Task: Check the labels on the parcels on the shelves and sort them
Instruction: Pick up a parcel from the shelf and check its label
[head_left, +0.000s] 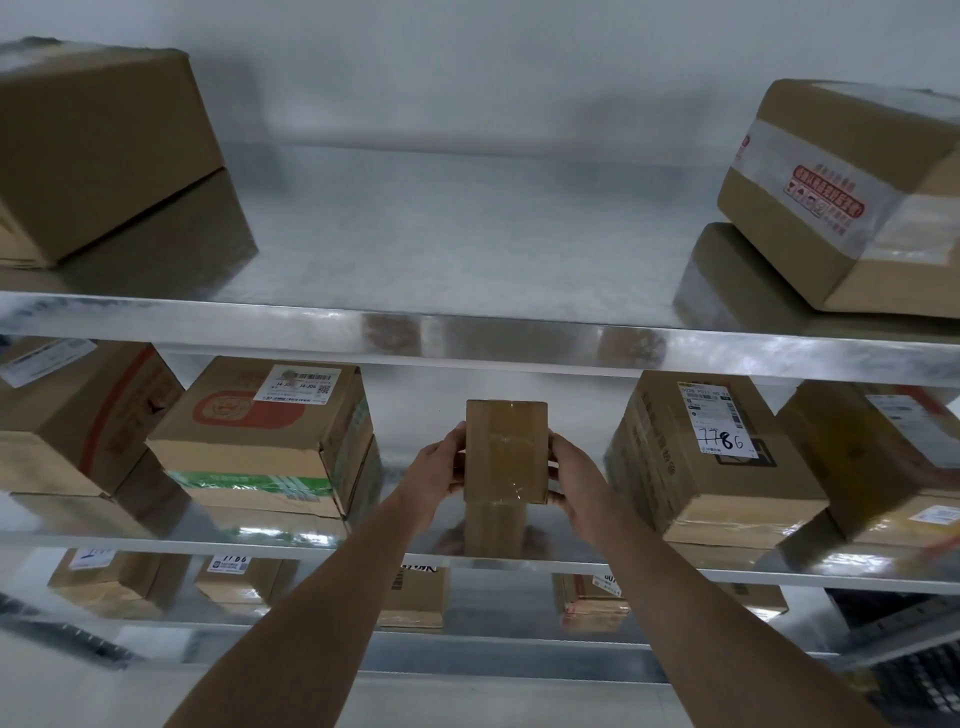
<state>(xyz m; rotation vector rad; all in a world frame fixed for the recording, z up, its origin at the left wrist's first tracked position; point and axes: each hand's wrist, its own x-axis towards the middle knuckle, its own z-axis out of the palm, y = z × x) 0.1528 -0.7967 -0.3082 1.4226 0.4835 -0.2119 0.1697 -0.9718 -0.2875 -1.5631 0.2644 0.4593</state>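
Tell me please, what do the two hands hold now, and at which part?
Both hold one small brown cardboard parcel sealed with clear tape: the left hand grips its left side, the right hand its right side.

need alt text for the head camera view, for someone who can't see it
Both hands, left hand and right hand, hold a small taped cardboard parcel by its sides at the middle shelf of a metal rack. Larger labelled boxes sit on either side of it, one marked 7786, with more parcels above and below.
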